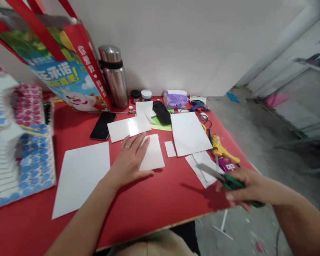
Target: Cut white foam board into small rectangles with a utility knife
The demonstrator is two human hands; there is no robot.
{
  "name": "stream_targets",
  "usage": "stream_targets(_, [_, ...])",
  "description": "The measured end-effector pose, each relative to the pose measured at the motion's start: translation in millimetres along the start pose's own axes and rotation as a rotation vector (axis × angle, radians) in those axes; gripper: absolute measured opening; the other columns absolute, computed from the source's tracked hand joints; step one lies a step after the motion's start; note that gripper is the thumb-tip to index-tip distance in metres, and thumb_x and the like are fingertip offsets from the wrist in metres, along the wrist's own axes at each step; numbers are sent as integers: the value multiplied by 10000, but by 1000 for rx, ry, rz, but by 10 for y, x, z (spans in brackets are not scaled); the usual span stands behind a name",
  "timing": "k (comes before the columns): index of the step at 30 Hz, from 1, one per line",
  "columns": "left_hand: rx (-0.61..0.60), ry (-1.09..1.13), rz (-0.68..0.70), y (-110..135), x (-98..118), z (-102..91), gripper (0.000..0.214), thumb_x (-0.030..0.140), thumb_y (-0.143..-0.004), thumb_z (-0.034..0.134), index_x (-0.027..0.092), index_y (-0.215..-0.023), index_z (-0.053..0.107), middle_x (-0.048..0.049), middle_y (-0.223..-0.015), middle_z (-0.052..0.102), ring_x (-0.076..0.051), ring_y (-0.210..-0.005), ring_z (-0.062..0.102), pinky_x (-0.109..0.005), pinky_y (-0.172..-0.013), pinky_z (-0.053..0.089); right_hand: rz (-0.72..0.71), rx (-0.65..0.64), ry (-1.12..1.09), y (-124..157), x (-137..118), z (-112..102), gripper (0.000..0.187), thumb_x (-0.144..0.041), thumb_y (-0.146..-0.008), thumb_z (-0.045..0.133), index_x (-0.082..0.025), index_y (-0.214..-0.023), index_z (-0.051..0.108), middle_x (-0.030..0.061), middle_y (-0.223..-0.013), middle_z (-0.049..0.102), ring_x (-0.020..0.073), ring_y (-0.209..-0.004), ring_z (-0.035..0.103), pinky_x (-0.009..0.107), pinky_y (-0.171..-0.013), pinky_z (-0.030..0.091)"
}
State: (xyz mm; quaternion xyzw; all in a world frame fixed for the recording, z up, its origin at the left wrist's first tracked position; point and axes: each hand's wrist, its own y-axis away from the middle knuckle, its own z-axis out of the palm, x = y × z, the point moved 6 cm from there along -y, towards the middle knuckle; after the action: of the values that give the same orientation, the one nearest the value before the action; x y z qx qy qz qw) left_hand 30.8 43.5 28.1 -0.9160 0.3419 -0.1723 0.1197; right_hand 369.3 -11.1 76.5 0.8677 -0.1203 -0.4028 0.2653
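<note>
Two hands at a red surface [154,202]. Left hand [132,156] spread flat, fingers on card [154,154], which juts out on that hand's right; left hand is nearer to it. Right hand [242,188] grips cutter [231,182], long axis slanting forward-left toward card, tip well apart from it. Scraps [202,174] just ahead of right hand; sheet [81,174] left of left hand.
</note>
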Motion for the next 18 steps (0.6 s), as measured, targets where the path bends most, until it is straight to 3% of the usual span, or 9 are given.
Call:
stream_targets(8, [165,20,-50,-11,-5,-50,1073,735,-840,657,157,-1635,227,-269,-1637,333,-463,-1447,373,-625,-1178,269,-229,-10,-314,-581,-880,853,401,-499,-698,839,-190,-908,694,-32,-540,620,120,-455,549,236,-496,422])
stream_targets(13, [5,45,-44,13,-58,11,1059,715,-801,708,130,-1596,325,-269,-1623,359,-460,-1452,361,-637,-1179,268,-263,-2,-384,-839,-994,1151,274,-421,-793,756,-201,-857,606,-53,-465,579,112,-415,492,226,-457,397])
stream_targets(18, [-195,42,-176,70,-181,148,1007,723,-764,733,110,-1515,461,-277,-1565,445,-472,-1412,427,-651,-1173,280,-234,26,-294,-923,-834,1169,223,-383,-848,689,-228,-873,532,-58,-499,603,131,-444,551,229,-468,427])
